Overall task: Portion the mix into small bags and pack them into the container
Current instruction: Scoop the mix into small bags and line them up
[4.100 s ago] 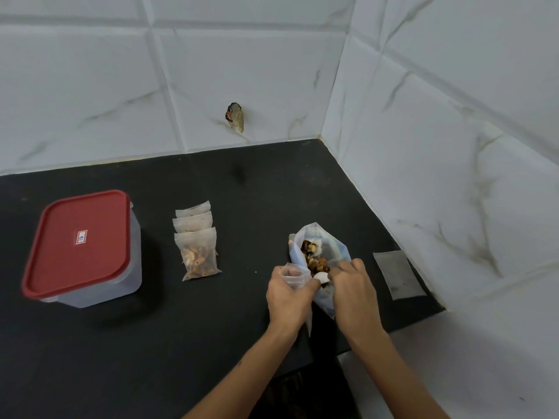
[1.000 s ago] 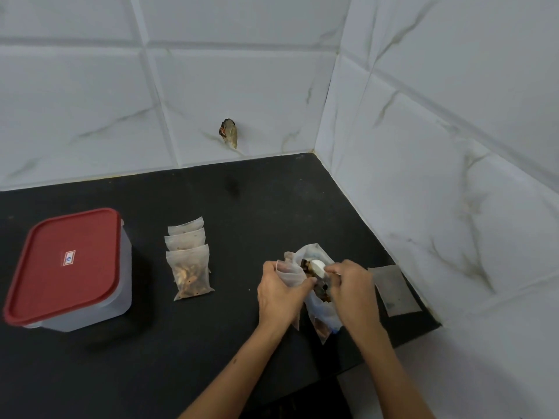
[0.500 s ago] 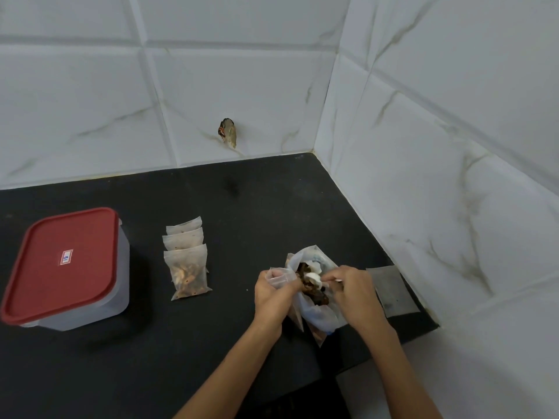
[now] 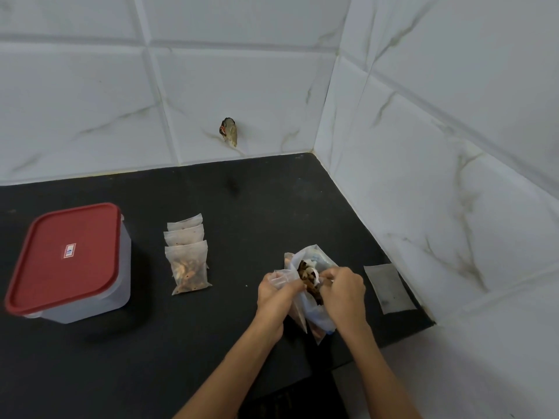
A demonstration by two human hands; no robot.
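A large clear bag of brown mix stands open on the black counter, right of centre. My left hand holds a small clear bag open beside it. My right hand grips a white spoon dipped in the mix. Three filled small bags lie overlapping in a row at centre left. The container, clear with a red lid on, stands at the far left.
One flat small bag lies by the right wall, near the counter's front corner. White tiled walls close off the back and right. A small dark thing sticks out of the back wall.
Both hands stay at the big bag. The spoon has gone from above the mix down into it, and the head camera has shifted slightly.
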